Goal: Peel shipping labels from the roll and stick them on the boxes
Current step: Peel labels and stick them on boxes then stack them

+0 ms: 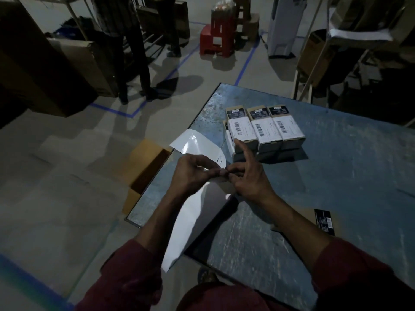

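Head view. Dim warehouse floor with blue tape lines (244,66). Red stools (216,39) stacked far back, a person's legs (134,70) standing at upper left, big cartons (33,63) along the left, shelving (350,52) at right. Open carton (146,171) on the floor, hard against the table's left edge.

Metal table (336,176) runs diagonally, near-left corner just under the left forearm. Boxes (265,129) stacked in a block near the table's far-left corner, three across on top, long axes pointing away and slightly left, white labels on top faces with barcodes at the left ends. Black card (324,222) flat on the table at right, well apart from the stack.

Label strip (190,216) hangs as a long white band from below the table's near edge up through the hands, long axis near-vertical and leaning right, glossy far end (193,142) curling up over the table's left edge beside the boxes.

Left hand (193,173) curled, pinching the strip at the fingertips. Right hand (249,176) pinching the same spot with thumb and lower fingers, index raised toward the stack, just short of the nearest box.

Open tabletop to the right and near side of the stack; left side tight against the edge.
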Demonstrator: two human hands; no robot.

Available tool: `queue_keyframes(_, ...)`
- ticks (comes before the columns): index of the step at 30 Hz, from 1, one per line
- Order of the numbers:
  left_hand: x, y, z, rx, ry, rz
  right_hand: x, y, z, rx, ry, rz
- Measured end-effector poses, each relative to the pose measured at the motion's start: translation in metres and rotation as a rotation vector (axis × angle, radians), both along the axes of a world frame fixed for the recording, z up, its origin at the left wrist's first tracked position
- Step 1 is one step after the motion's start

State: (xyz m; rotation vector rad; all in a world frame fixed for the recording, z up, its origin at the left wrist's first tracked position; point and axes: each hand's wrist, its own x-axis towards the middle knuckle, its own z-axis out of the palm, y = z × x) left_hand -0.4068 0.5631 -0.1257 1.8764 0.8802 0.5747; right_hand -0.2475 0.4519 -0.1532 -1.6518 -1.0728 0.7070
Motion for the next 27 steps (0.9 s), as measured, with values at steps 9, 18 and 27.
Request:
queue_keyframes(9, -0.014, 0.04, 0.023, -0.332, -0.247, 0.238, 0.003, 0.002, -0.016, -0.049, 0.007, -0.027)
queue_keyframes(18, -0.041, 0.082, 0.05, -0.183, -0.323, 0.554, 0.004, 0.021, -0.04, -0.246, -0.1, -0.046)
queue_keyframes(27, -0.065, 0.148, 0.107, 0.192, -0.312, 0.779, -0.005, 0.048, -0.031, -0.364, -0.209, -0.013)
